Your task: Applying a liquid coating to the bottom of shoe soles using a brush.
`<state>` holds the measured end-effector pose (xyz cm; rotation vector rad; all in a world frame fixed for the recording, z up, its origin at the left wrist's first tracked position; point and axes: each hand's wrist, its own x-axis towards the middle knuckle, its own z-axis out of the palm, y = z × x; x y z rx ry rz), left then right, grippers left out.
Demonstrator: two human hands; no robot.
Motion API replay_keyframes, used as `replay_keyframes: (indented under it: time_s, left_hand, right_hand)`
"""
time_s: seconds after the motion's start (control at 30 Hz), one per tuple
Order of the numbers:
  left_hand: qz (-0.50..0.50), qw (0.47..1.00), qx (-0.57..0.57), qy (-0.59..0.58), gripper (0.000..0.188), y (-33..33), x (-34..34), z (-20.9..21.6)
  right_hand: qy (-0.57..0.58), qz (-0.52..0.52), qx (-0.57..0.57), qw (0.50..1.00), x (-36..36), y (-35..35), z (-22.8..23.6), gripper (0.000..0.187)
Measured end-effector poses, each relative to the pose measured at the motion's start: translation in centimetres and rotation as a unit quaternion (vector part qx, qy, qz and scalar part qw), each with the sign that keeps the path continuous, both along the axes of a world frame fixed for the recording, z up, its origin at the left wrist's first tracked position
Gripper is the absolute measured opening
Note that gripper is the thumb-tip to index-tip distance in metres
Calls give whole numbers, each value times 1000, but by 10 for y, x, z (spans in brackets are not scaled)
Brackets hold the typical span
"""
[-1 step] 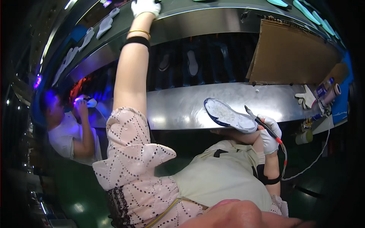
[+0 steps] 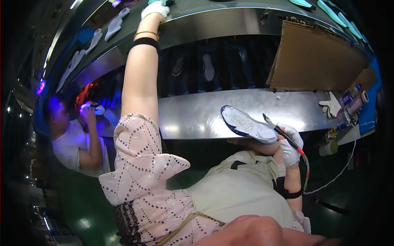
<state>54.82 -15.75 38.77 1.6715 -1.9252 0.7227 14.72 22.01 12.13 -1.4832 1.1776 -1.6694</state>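
My left hand (image 2: 155,11), in a white glove, reaches far up to the belt at the top edge. Its fingers close around a teal shoe-part piece (image 2: 167,2), mostly cut off by the frame. Low on the right, my gloved right hand (image 2: 292,145) grips a black pen-shaped tool (image 2: 283,133) with a pale pointed tip, a red band and a cable trailing from its end. Just left of the tip, a shoe sole (image 2: 248,125) with a white inside and navy rim lies at the front edge of the metal bench (image 2: 188,119).
Pale shoe parts (image 2: 115,26) line the belt at left, teal ones (image 2: 336,16) at right. A cardboard sheet (image 2: 320,57) stands behind the bench. Near a spare glove (image 2: 330,105) are containers (image 2: 357,100). At left a person (image 2: 80,143) holds a shoe part.
My left hand has drawn slightly down and left, and teal now shows at its fingers. The teal edge farther right at the top has given way to a dark one. My right hand is nearly still.
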Motion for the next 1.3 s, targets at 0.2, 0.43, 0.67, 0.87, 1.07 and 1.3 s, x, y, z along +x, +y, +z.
replay_keyframes:
  time_s: [0.2,0.43,0.67,0.87,1.07,1.3]
  left_hand:
    - [33,999,9,4,33,30,2,-7]
    - [-379,830,-150,380,23,152,-12,-40]
    - [-701,280,208,623,25,218,-30,-83]
    - [-589,-49,451,669,49,261,-155,-237]
    - [-377,-82,527,757,82,322,-158,-282]
    - [-342,48,461,817,77,324,-184,-279]
  right_hand:
    - [1,20,-5,1000,17,-1,-4,24]
    - [-16,61,6,998,13,-1,-5,27]
    - [-26,-59,65,996,16,-5,-9,21]
    - [-59,-56,89,993,10,7,7,16]
    - [-162,24,76,984,15,21,36,19]
    - [-165,117,141,969,43,-5,32,22]
